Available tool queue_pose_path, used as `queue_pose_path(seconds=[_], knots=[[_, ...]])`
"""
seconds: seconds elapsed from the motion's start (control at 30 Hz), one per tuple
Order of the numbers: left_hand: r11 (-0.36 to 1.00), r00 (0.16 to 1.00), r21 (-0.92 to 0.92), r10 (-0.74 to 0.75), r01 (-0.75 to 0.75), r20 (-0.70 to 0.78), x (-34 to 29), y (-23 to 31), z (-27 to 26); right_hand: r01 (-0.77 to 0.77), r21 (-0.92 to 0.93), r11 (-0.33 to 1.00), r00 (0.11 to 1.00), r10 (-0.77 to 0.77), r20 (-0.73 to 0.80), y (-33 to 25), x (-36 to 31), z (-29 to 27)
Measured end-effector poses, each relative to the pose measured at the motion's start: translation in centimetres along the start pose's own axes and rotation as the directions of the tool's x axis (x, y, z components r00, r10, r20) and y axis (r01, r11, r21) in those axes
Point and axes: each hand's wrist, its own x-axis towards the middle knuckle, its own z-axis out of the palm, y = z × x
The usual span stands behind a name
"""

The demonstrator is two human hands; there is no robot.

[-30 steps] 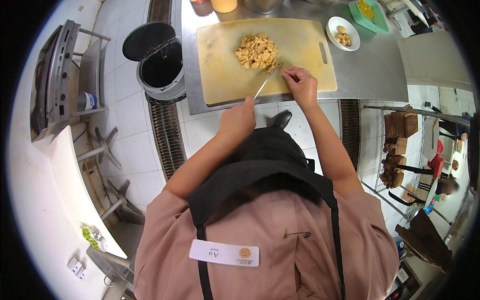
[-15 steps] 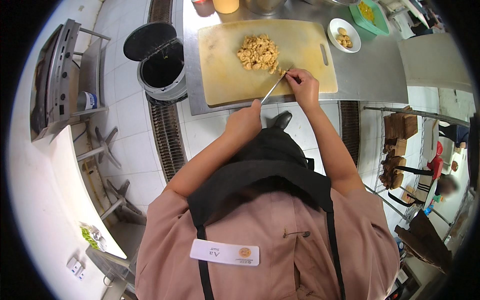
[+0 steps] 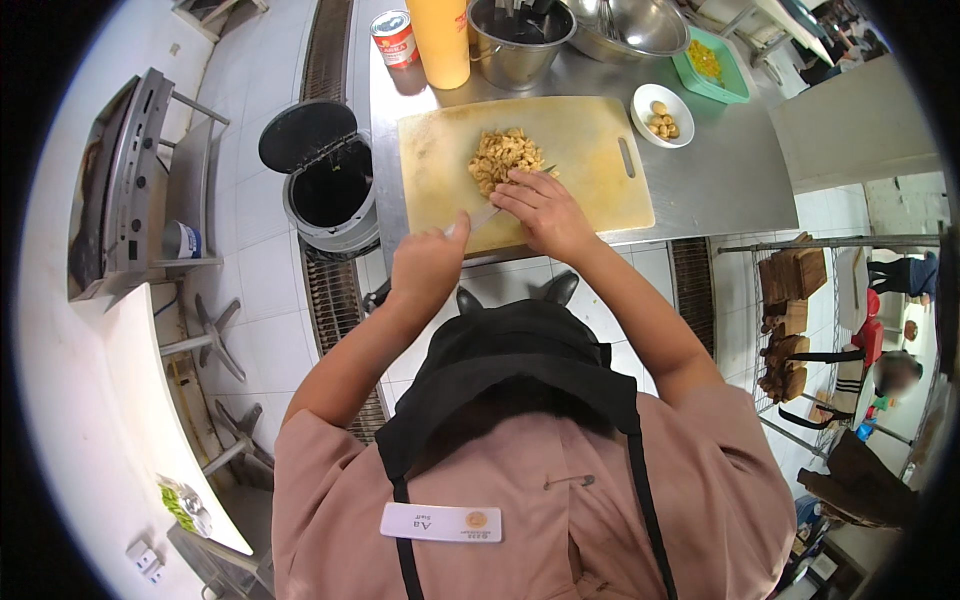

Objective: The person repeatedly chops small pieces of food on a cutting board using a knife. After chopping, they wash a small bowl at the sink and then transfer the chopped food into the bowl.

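Chopped yellow pieces (image 3: 503, 155) lie in a heap near the middle of the cutting board (image 3: 600, 150); the left hand (image 3: 428, 265) sits at the board's near edge, closed around a knife (image 3: 484, 216) whose blade runs up toward the heap; the right hand (image 3: 540, 207) lies flat over the blade just below the heap, fingers stretched and pressing down; both forearms reach forward from the lower edge. Right of the board stands a small white bowl (image 3: 662, 100) with a few round yellow pieces; beyond that, a green tray (image 3: 712, 68) with yellow bits. Behind the board stand a steel pot (image 3: 515, 40), a steel bowl (image 3: 630, 25), an orange bottle (image 3: 441, 40) and a can (image 3: 392, 36). Left of the board, on the floor, a bin (image 3: 325, 175) stands open.
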Motion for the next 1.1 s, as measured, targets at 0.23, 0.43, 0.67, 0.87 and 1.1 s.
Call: queue_pose_path(seconds=[0.23, 0.43, 0.67, 0.87, 1.1], knots=[[0.998, 0.998, 0.062, 0.03, -0.026, -0.052, -2.4, -5.1, -3.4, -0.117, -0.127, 0.985, 0.992, 0.122, 0.034, 2.9, -0.5, -0.3], [0.89, 0.973, -0.395, -0.222, 0.23, 0.068, -4.4, -6.2, -2.1, -0.452, 0.125, 0.883, 0.89, 0.438, 0.124, 3.6, -1.9, 0.2], [0.687, 0.908, -0.593, -0.302, 0.42, 0.291, -3.7, -1.5, 0.3, -0.158, -0.045, 0.986, 0.977, 0.15, -0.153, 4.7, -1.0, -2.0], [0.728, 0.886, -0.6, -0.021, 0.332, 0.464, -0.5, 4.6, 1.1, -0.645, -0.27, 0.715, 0.765, 0.605, -0.222, 19.4, -1.1, -7.1], [0.759, 0.917, -0.578, -0.063, 0.301, 0.394, 1.5, 5.6, 4.2, -0.751, -0.44, 0.493, 0.584, 0.806, -0.095, 28.4, -1.8, -6.2]])
